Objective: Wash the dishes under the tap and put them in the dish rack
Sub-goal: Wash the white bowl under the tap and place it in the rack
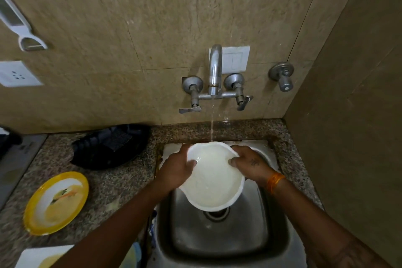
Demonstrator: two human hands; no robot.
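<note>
A white plate with a wavy rim (214, 178) is held tilted over the steel sink (221, 230). My left hand (177, 169) grips its left edge, thumb on the inside. My right hand (250, 164) grips its right edge, an orange band on that wrist. Water runs from the wall tap (215, 69) in a thin stream onto the plate's far rim. A black dish rack (111, 147) lies on the counter left of the sink, with a dark scrub pad in it. A yellow-rimmed plate (57, 202) with food traces sits on the counter at front left.
The speckled granite counter (121, 180) surrounds the sink. A white square plate (41, 257) shows at the bottom left edge. A second valve (282, 76) juts from the wall at right. A side wall stands close on the right. A stove edge (13, 159) is at far left.
</note>
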